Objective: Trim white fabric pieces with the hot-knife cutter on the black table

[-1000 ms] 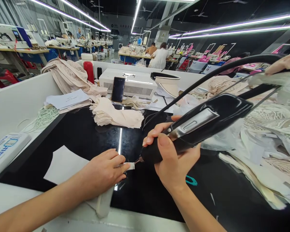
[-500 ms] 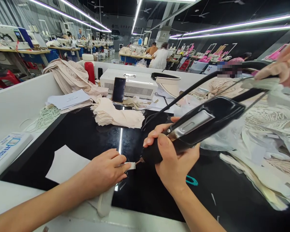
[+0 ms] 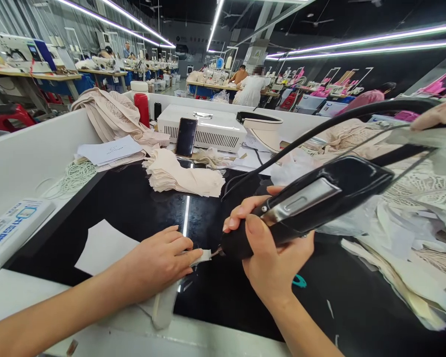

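Observation:
My right hand [image 3: 267, 248] is wrapped round a black corded power tool [image 3: 319, 198] with a metal strip along its side. The tool's thin metal tip [image 3: 217, 252] points left and meets the end of a small white strip [image 3: 205, 255]. My left hand [image 3: 161, 260] has its fingers bunched over that strip, pressing it on the glossy black work surface [image 3: 204, 302]; the strip's rest is hidden under the fingers. Beside my left forearm lies a white cut piece [image 3: 102, 245], and a pale strip [image 3: 164, 307] hangs over the front edge below the hand.
A stack of beige fabric pieces [image 3: 186, 176] lies ahead, before a phone [image 3: 186, 136] and a white vented box [image 3: 204, 126]. Lace and scraps [image 3: 405, 248] crowd the right. The black cable [image 3: 301, 141] arches across. Another person's hand [image 3: 438, 114] is at upper right.
The view has shifted slightly. The tool's tip remains at the strip's end, and both hands keep their hold. The other person's hand at upper right has moved a little outward.

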{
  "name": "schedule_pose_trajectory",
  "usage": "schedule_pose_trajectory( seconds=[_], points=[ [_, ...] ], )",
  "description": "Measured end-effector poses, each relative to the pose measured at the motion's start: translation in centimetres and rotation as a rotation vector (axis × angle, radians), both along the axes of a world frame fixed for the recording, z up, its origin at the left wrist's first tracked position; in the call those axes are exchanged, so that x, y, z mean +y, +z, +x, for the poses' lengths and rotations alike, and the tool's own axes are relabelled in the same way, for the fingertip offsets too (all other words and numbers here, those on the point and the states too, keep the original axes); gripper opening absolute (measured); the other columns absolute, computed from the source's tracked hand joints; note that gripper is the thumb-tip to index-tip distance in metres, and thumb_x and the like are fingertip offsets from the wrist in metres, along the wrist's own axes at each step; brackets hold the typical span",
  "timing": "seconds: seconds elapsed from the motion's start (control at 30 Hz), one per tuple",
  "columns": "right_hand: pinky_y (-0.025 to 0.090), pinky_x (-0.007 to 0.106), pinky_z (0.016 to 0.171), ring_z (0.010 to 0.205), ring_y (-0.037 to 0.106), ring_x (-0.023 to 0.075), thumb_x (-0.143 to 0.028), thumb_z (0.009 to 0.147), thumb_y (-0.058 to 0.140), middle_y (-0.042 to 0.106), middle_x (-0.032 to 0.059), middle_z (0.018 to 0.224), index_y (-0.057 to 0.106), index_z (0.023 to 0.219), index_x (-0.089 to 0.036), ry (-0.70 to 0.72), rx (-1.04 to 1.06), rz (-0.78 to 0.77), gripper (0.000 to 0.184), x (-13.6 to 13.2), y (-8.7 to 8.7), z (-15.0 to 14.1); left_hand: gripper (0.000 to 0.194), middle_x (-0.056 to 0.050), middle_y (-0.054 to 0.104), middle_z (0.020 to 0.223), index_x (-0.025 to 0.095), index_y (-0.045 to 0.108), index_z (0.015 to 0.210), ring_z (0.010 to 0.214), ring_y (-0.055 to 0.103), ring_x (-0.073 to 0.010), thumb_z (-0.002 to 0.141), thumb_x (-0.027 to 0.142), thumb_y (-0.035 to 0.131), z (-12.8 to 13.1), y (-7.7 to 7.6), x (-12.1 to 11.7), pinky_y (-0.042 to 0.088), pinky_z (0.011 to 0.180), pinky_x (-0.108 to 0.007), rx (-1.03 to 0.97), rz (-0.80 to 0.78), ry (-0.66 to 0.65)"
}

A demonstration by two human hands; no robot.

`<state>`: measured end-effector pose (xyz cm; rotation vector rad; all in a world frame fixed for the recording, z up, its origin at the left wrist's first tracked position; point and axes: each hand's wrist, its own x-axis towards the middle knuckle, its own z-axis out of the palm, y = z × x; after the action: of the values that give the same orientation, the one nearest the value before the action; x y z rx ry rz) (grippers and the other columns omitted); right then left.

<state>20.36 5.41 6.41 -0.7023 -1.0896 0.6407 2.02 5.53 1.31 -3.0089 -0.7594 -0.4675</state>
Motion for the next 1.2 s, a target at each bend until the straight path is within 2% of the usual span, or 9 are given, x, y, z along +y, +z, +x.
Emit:
schedule_pose_trajectory(
  seconds=[0.17,0.3,0.67,1.2],
  points=[
    [0.053,0.030,0.048,0.052,0.059,0.0138,-0.030,0.079,0.080,0.063,-0.0041,0.075,0.054,0.109,-0.025,-0.008,0.000,0.013,0.040,-0.3,0.2,0.2,0.022,-0.005,0.065,0.105,0.019,0.059,0.118,0.096,0.064,-0.0185,0.101,0.016,0.047,-0.9,-0.2,-0.5,0.044,0.108,-0.045,-0.043,0.001,0.008],
    [0.053,0.031,0.047,0.052,0.059,0.0147,-0.028,0.079,0.080,0.063,-0.0040,0.075,0.055,0.109,-0.026,-0.022,-0.033,0.026,0.039,-0.4,0.2,0.5,0.021,-0.006,0.065,0.107,0.017,0.060,0.117,0.097,0.064,-0.0186,0.100,0.014,0.049,-1.3,-0.6,-0.8,0.044,0.108,-0.047,-0.071,-0.007,0.023],
    [0.054,0.029,0.050,0.055,0.059,0.0137,-0.024,0.078,0.080,0.063,-0.0044,0.075,0.057,0.107,-0.025,0.015,0.038,0.021,0.037,0.5,1.1,-0.6,0.018,-0.004,0.065,0.103,0.015,0.060,0.116,0.099,0.061,-0.0181,0.100,0.017,0.050,-0.7,-1.0,-0.9,0.041,0.110,-0.041,-0.109,-0.026,0.034],
    [0.054,0.031,0.051,0.054,0.058,0.0139,-0.026,0.079,0.078,0.061,-0.0055,0.075,0.053,0.108,-0.026,0.056,-0.009,0.018,0.038,1.1,0.4,-1.7,0.022,-0.007,0.064,0.112,0.014,0.060,0.119,0.105,0.060,-0.0176,0.100,0.021,0.053,-0.8,-0.8,-0.9,0.047,0.104,-0.035,-0.151,-0.051,0.055]
  ],
)
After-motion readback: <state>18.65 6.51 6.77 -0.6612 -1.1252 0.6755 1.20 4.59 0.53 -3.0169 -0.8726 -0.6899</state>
